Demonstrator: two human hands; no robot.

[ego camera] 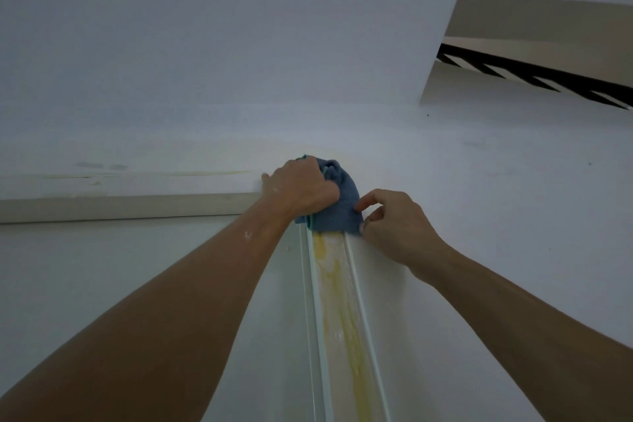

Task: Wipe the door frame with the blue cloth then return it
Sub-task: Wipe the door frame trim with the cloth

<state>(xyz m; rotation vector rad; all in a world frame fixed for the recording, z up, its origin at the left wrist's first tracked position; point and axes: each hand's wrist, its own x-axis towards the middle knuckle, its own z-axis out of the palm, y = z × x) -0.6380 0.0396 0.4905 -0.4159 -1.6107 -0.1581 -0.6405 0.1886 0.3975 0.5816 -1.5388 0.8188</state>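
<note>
- The blue cloth (337, 207) sits bunched at the upper corner of the door frame (330, 288), just above the picture's centre, where the upright strip meets the horizontal top strip (130, 207).
- The left hand (303, 187) is closed over the cloth's upper left part, fingers curled into the fabric and pressing it against the frame corner; its forearm runs down toward 7 o'clock.
- The right hand (397, 219) touches the cloth at its 3 o'clock edge, thumb and forefinger pinching the fabric while the other fingers curl loosely; its forearm leaves toward 4 o'clock.
- A thin green edge of the cloth shows at its top, and again at its lower left below the left wrist.
- Below the cloth, toward 6 o'clock, the upright strip carries a yellowish streak (337, 288) down its middle channel.
- The white wall (239, 62) fills the upper half.
- At 2 o'clock a beige opening (534, 48) shows dark slanted bars.
</note>
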